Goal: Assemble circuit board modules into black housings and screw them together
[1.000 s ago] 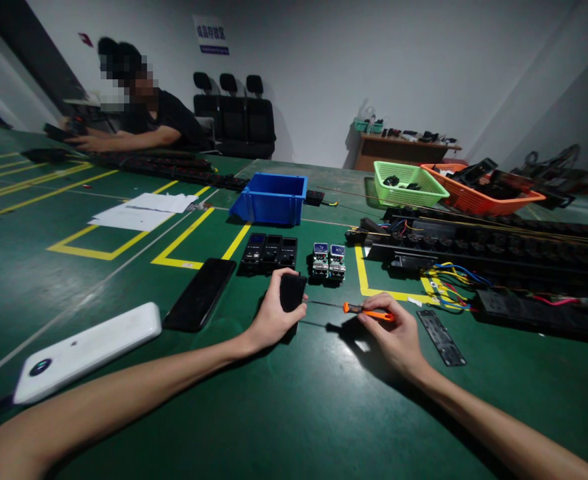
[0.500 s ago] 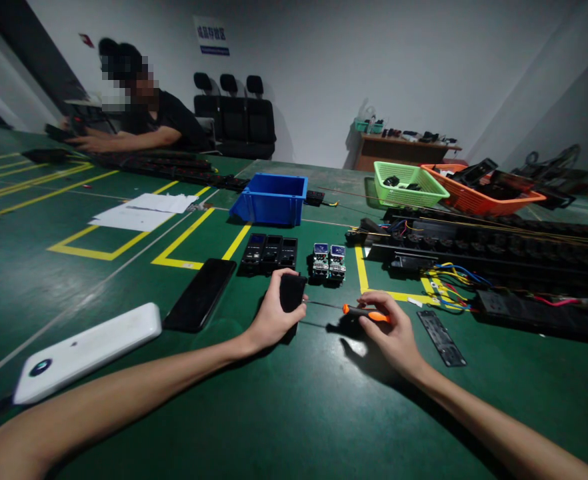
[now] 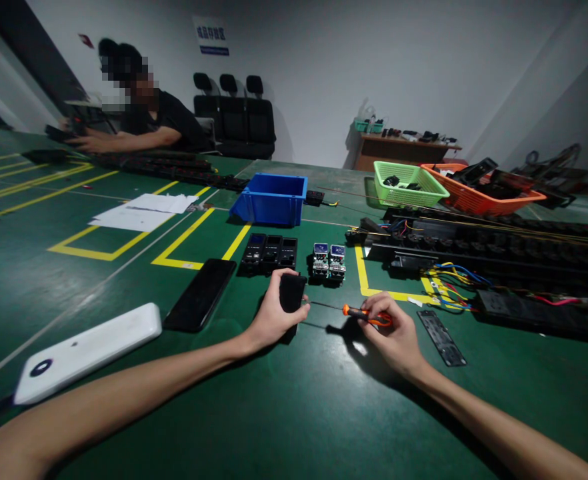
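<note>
My left hand (image 3: 274, 312) grips a small black housing (image 3: 292, 293) on edge above the green table (image 3: 294, 413). In my right hand (image 3: 390, 330) is an orange and black screwdriver (image 3: 355, 312), its thin shaft pointing left. The tip reaches the housing's right side by my left thumb; the exact contact is too small to tell. Just beyond are three black modules (image 3: 271, 253) in a row and two small circuit assemblies (image 3: 329, 262) with blue tops. A flat black cover (image 3: 442, 338) lies right of my right hand.
A black phone (image 3: 201, 295) and a white device (image 3: 89, 350) lie at left. Behind stand a blue bin (image 3: 275, 200), green basket (image 3: 409, 185) and orange basket (image 3: 489, 193). Wired black rails (image 3: 504, 250) stretch along the right. A person (image 3: 159, 123) sits at the far left.
The fingers of my right hand have shifted and closed around the screwdriver handle, which looks slightly turned. My left hand and the housing are nearly unmoved.
</note>
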The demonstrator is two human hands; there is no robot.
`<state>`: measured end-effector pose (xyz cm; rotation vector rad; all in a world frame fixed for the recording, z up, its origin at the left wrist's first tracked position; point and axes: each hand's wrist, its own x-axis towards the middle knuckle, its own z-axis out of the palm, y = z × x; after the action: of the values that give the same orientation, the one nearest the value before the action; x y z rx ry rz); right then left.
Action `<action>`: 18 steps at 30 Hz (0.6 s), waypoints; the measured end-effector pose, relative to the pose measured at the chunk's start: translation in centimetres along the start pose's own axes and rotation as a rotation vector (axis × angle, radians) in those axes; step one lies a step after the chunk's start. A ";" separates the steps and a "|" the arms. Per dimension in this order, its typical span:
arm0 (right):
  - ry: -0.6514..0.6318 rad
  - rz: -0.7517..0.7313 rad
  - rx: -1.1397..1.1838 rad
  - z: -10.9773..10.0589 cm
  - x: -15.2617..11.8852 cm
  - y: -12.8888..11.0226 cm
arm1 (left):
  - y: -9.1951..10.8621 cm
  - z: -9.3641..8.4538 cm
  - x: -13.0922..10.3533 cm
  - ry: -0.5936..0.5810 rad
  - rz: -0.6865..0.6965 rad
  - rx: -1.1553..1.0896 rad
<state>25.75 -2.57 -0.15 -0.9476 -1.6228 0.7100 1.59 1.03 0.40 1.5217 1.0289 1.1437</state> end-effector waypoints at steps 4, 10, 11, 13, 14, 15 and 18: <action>-0.014 0.002 0.016 0.0 -0.1 0.0 | -0.1 0.0 0.0 -0.002 0.010 -0.002; -0.014 0.032 0.020 0.1 0.1 0.1 | -0.1 0.0 0.0 -0.006 0.009 0.004; -0.012 0.038 0.022 0.1 0.2 0.1 | -0.1 0.0 0.0 -0.005 0.010 0.004; -0.007 0.048 0.030 0.1 0.2 0.2 | -0.1 0.0 0.0 0.000 0.013 0.005; -0.004 0.052 0.033 0.0 0.3 0.2 | -0.1 -0.1 0.0 0.005 0.014 0.012; 0.003 0.055 0.035 0.0 0.3 0.1 | 0.0 -0.1 0.0 0.014 0.018 0.026; 0.023 0.061 0.033 0.0 0.3 0.1 | 0.0 -0.1 0.1 0.051 0.036 0.075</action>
<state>25.73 -2.30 -0.07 -0.9811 -1.5629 0.7629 1.56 1.15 0.48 1.5831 1.0931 1.1862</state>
